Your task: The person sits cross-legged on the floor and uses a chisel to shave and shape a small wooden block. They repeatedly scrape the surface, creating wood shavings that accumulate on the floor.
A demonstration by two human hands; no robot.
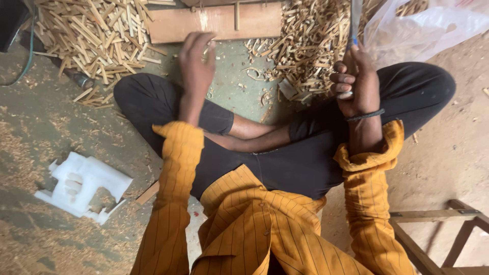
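Note:
I sit cross-legged on the floor in an orange striped shirt and black trousers. My right hand (356, 84) is closed around the handle of a long flat blade (355, 18) that points up and away from me. My left hand (196, 61) is raised over my left knee with its fingers curled. It is blurred, and something pale shows at its fingertips, but I cannot tell whether it holds anything. A flat wooden block (219, 23) lies just beyond the left hand.
A heap of cut wooden sticks (97, 35) lies at the far left, with curled shavings (305, 40) in front of my right knee. A clear plastic bag (428, 23) sits far right. A white plastic part (81, 186) and a wooden frame (438, 224) lie beside me.

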